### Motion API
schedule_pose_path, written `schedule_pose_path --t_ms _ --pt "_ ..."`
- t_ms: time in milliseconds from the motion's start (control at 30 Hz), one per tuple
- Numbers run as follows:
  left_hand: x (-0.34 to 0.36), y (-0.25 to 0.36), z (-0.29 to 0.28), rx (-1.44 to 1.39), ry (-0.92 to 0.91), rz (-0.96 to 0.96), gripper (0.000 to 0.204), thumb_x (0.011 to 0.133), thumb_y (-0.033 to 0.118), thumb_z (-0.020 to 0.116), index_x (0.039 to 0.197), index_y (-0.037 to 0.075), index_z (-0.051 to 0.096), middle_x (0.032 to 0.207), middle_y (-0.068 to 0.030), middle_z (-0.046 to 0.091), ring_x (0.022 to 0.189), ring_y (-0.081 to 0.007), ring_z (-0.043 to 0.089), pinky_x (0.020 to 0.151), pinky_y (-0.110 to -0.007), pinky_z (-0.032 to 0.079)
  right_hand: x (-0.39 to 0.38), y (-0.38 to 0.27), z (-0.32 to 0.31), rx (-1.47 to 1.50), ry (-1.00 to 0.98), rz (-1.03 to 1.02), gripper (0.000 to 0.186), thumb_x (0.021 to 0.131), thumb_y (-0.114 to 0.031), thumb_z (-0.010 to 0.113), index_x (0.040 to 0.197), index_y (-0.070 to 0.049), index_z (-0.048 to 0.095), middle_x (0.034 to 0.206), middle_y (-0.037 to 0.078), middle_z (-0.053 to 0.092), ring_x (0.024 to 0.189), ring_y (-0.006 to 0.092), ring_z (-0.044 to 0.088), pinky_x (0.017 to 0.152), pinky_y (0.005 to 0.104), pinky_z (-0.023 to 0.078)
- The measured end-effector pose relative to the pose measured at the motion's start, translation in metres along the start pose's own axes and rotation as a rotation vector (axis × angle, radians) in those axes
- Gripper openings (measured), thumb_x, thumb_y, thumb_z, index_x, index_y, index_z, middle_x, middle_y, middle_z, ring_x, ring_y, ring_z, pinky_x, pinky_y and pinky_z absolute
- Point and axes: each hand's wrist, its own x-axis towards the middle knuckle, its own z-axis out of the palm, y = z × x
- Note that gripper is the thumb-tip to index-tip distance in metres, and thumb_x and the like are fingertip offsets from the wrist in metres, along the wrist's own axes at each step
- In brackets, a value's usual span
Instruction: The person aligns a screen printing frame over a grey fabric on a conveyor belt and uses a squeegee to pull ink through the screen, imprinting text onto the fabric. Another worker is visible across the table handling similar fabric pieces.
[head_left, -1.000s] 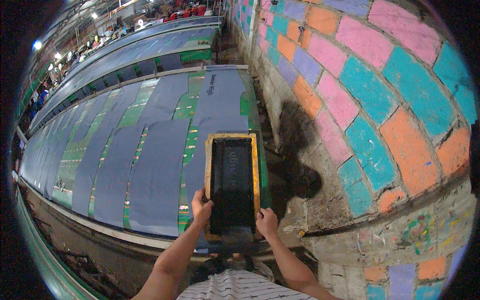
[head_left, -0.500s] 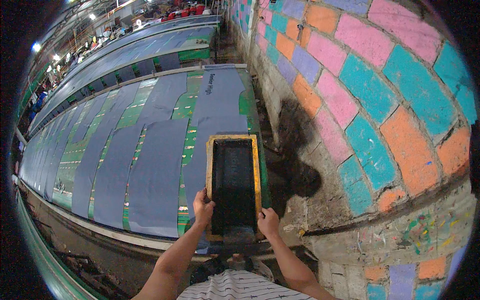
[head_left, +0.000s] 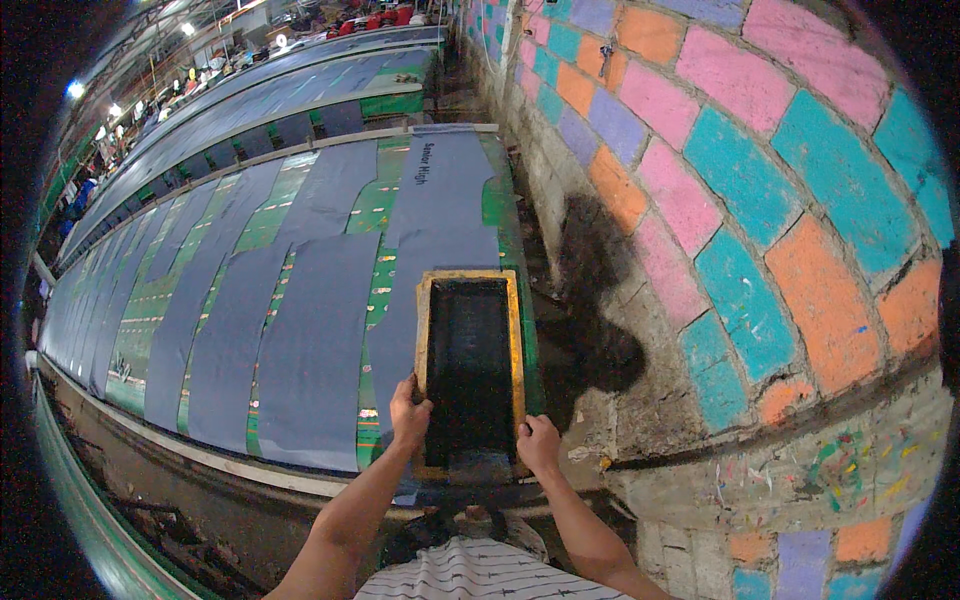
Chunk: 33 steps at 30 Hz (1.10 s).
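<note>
A screen-printing frame [head_left: 519, 350] with a yellow-stained wooden border and dark mesh lies over grey-blue cut fabric [head_left: 442, 200] at the near right end of a long green table. My left hand [head_left: 410, 413] is closed round the frame's left side rail, toward its near end. On the opposite rail, my right hand [head_left: 538, 442] is curled shut against the frame's edge, a small dark bit showing by its fingers. Black ink covers much of the mesh, and a greyish patch shows at its near end. Dark printed lettering [head_left: 420, 163] marks the fabric beyond the frame.
More grey-blue fabric pieces [head_left: 315, 340] lie side by side along the green table [head_left: 135, 345] to the left. Further long tables [head_left: 290, 95] stand beyond. A painted block wall [head_left: 740, 170] rises at the right, with a narrow gap beside the table.
Faint marks seen through the mesh half a second ago hardly show now. The frame sits slightly further right in the picture, as does the surrounding scene. Both hands keep their grip.
</note>
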Motion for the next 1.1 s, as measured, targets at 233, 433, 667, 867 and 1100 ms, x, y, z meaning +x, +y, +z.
schedule_pose_path --t_ms 233,433,667,867,1100 --pt "-0.001 -0.007 0.001 0.015 -0.006 -0.006 0.062 0.071 0.0 0.067 0.132 -0.003 0.057 0.11 -0.0182 0.063 0.107 -0.0373 0.062 0.094 -0.041 0.048 -0.001 -0.014 -0.013 -0.005 -0.031 0.029 0.029 0.09 -0.017 0.069 0.11 0.003 0.069 0.103 0.02 0.065 0.098 0.0397 0.064 0.083 0.0477 0.052" --pt "-0.002 -0.024 0.003 0.083 0.046 0.056 0.062 0.072 0.002 0.068 0.132 -0.001 0.057 0.113 -0.0189 0.064 0.109 -0.0389 0.062 0.094 -0.043 0.049 -0.009 -0.04 -0.04 0.008 -0.076 -0.164 0.037 0.092 -0.023 0.068 0.118 0.002 0.067 0.115 0.02 0.063 0.106 0.0402 0.062 0.09 0.0482 0.052" --pt "0.002 -0.005 0.004 0.088 0.038 0.01 0.055 0.07 0.003 0.07 0.124 -0.003 0.06 0.108 -0.0187 0.065 0.103 -0.0386 0.064 0.09 -0.044 0.051 -0.047 -0.072 -0.052 -0.21 -0.395 -0.782 0.04 0.08 -0.021 0.07 0.114 -0.001 0.068 0.118 0.016 0.063 0.111 0.0356 0.06 0.092 0.045 0.051" --pt "0.001 -0.014 0.003 0.054 0.075 0.118 0.055 0.069 0.002 0.071 0.123 -0.002 0.06 0.108 -0.0188 0.064 0.102 -0.039 0.064 0.089 -0.044 0.052 -0.031 -0.087 -0.04 -0.256 -0.392 -0.554 0.027 0.08 -0.015 0.07 0.105 -0.003 0.071 0.106 0.01 0.07 0.102 0.0319 0.064 0.09 0.0432 0.052" --pt "0.002 -0.02 0.003 0.002 0.053 0.067 0.056 0.069 0.001 0.072 0.123 -0.003 0.059 0.109 -0.0193 0.064 0.105 -0.0396 0.062 0.091 -0.045 0.051 0.008 -0.103 -0.053 -0.077 -0.478 -0.44 0.023 0.084 -0.018 0.071 0.099 -0.002 0.072 0.1 0.016 0.071 0.098 0.0359 0.066 0.086 0.0466 0.053"
